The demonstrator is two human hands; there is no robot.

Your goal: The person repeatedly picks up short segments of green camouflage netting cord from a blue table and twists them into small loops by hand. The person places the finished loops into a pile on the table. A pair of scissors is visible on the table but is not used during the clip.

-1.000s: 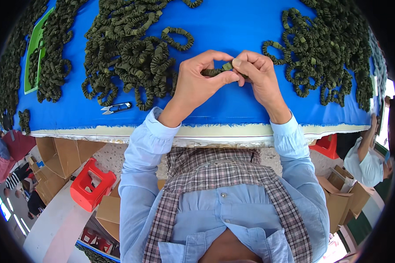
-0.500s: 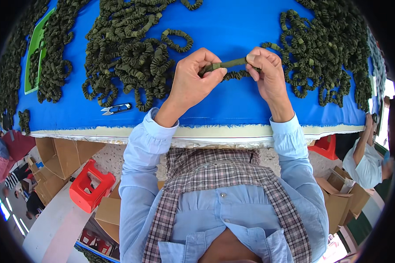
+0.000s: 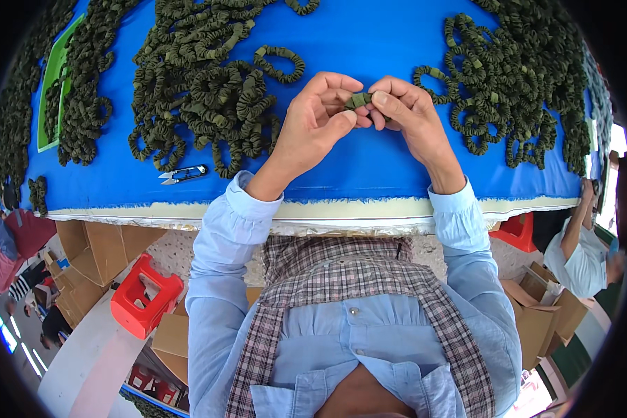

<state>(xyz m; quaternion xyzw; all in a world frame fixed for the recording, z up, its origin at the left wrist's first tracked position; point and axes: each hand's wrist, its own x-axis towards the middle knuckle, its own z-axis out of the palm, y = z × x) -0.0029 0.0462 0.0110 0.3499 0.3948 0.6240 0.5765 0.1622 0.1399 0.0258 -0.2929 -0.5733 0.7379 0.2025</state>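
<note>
Above the blue cloth (image 3: pixel 369 171), one green band (image 3: pixel 361 100) lies between the left hand (image 3: pixel 315 120), half-curled with contact unclear, and the right hand (image 3: pixel 412 115), whose thumb and fingers pinch it. One pair of snips (image 3: pixel 188 173) rests leftward on the cloth.

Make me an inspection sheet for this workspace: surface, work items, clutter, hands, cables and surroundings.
Surface: blue cloth over the table, frayed along the near edge.
Work items: gathered dark-green fabric ring between the hands; similar rings in a left pile and a right pile.
Clutter: thread snips below the left pile; green tray holding rings, far left.
Left hand: at the ring; grip unclear.
Right hand: pinching the ring.
Cables: nothing seen.
Surroundings: red stool and cardboard box at lower left; other people at both sides.
</note>
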